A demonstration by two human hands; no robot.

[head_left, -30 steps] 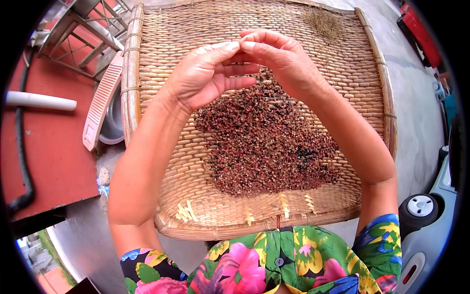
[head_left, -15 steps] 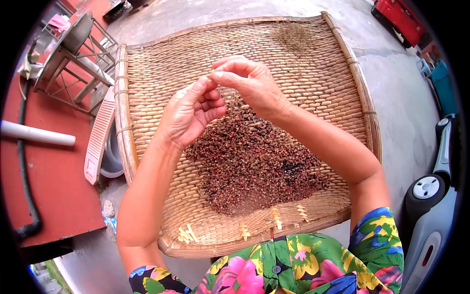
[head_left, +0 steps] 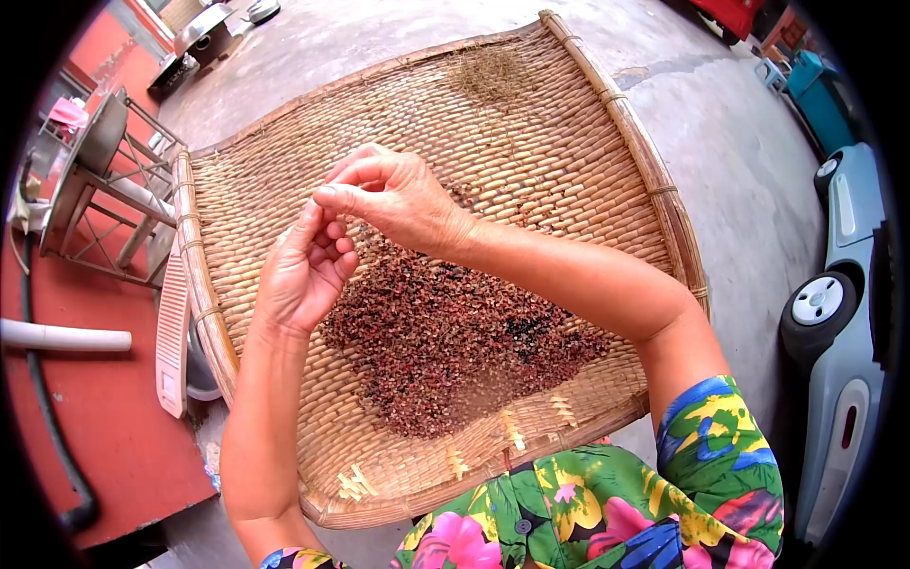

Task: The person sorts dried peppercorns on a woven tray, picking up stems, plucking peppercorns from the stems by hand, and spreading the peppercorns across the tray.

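Above the left part of a large woven tray [head_left: 675,218], my left hand [head_left: 308,270] is raised with its thumb and fingertips pressed together. My right hand [head_left: 398,201] meets it from the right, thumb and index finger pinched against the left fingertips. Whatever lies between the fingertips is too small to make out. Below and to the right of the hands, a heap of small dark red, brown and black bits [head_left: 445,332] is spread over the weave. A thin patch of greenish-brown bits [head_left: 488,76] lies near the tray's far edge.
On the left are a metal stand [head_left: 95,194], a pink ridged board [head_left: 172,337], a white pipe [head_left: 66,336] and a black hose [head_left: 52,427]. A pale blue toy car [head_left: 834,370] stands on the right, with a teal container [head_left: 823,100] behind it.
Both hands have moved left and nearer across the tray, still meeting at the fingertips. My left fingers have curled in. The view has turned, so the tray appears tilted.
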